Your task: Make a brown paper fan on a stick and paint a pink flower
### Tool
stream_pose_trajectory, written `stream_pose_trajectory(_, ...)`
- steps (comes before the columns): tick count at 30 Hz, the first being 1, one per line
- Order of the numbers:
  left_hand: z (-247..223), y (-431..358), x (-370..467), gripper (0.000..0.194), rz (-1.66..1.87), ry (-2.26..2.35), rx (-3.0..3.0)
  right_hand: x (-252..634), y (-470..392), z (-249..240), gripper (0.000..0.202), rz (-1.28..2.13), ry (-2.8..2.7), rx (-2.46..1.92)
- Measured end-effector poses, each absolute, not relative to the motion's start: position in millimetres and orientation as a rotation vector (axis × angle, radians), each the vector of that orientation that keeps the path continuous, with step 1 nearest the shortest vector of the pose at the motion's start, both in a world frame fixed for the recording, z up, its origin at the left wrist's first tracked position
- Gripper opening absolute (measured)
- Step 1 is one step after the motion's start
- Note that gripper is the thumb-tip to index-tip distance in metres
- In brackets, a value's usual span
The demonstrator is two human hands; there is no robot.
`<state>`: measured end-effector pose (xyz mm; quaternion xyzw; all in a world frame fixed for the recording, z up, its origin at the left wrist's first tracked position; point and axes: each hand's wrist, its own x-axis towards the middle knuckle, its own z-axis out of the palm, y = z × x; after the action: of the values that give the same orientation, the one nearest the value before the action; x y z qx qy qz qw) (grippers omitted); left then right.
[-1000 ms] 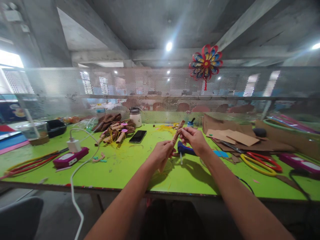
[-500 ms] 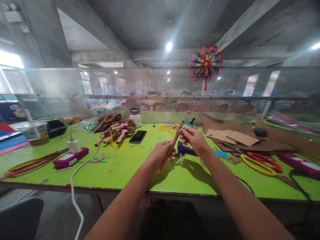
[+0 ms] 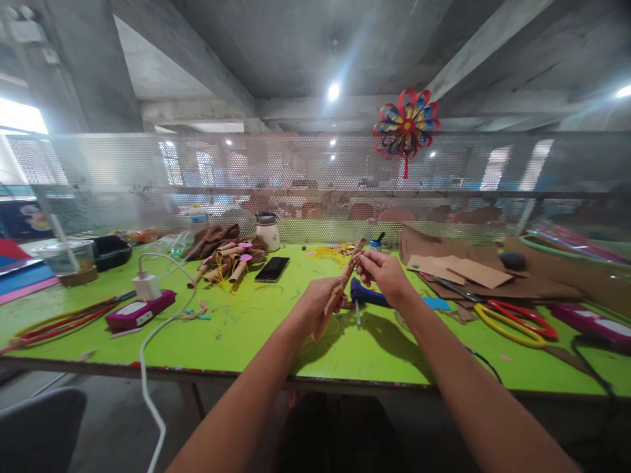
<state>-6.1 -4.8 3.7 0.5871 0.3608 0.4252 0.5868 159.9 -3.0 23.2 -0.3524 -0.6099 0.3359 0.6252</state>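
My left hand [image 3: 320, 301] is closed around a brown paper roll [image 3: 351, 268], which slants up and away to the right. At its upper end my right hand [image 3: 382, 272] is pinched, fingertips touching or very close to the roll; what lies between them is too small to make out. Below my right hand a blue glue gun [image 3: 367, 294] lies on the green table [image 3: 236, 335], its handle partly hidden by the wrist. Thin yellow strands [image 3: 332, 348] show faintly under the roll. More brown paper rolls [image 3: 219, 268] with yellow strings and pink discs are heaped to the left.
A black phone [image 3: 272, 269] and a lidded jar [image 3: 267, 231] stand left of centre. To the right lie brown paper sheets [image 3: 480, 272] and scissors [image 3: 513, 322] with red and yellow handles. A white cable [image 3: 142, 368] from a purple power strip [image 3: 140, 312] hangs over the front edge.
Almost nothing differs. The roll and both hands have shifted very slightly, and my right fingers stay pinched at its upper end.
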Motion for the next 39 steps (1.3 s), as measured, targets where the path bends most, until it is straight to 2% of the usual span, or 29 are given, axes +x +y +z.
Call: stream_pose_trajectory(39,4.8,-9.0,-5.8,0.026,0.992,0.846,1.572,157.9,-0.6,18.2,0.029,0.627,-1.467,-0.849)
